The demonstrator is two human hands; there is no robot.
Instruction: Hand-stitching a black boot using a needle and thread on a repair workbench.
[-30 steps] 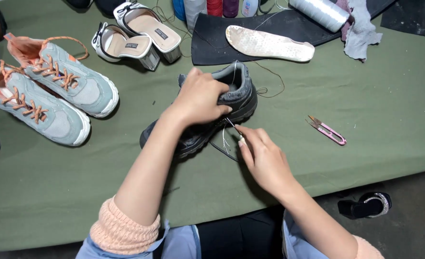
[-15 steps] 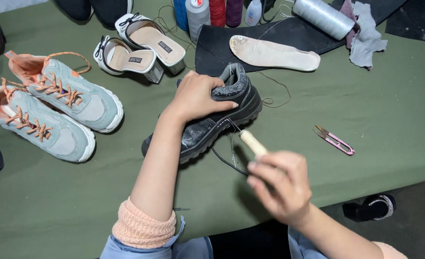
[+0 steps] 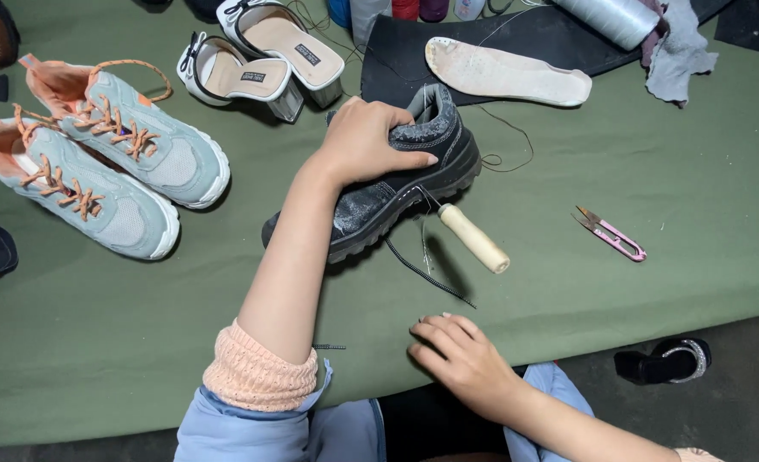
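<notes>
A worn black shoe (image 3: 397, 192) lies on the green table cloth (image 3: 636, 171). My left hand (image 3: 367, 137) presses down on its upper near the heel. An awl with a pale wooden handle (image 3: 474, 239) sticks out of the shoe's side above the sole, with nobody holding it. A black lace (image 3: 426, 274) trails from the shoe toward me. My right hand (image 3: 456, 355) rests near the table's front edge, fingers loosely apart and holding nothing, a little below the lace's end.
Two pale blue sneakers (image 3: 114, 162) with orange laces lie at the left. A pair of white heeled sandals (image 3: 260, 64) and a beige insole (image 3: 508, 73) on a black sheet sit at the back. Pink thread snips (image 3: 610, 233) lie to the right.
My right hand let go of the awl's handle and dropped back to the table's front edge. The awl stays stuck in the shoe. My left hand keeps pressing the shoe.
</notes>
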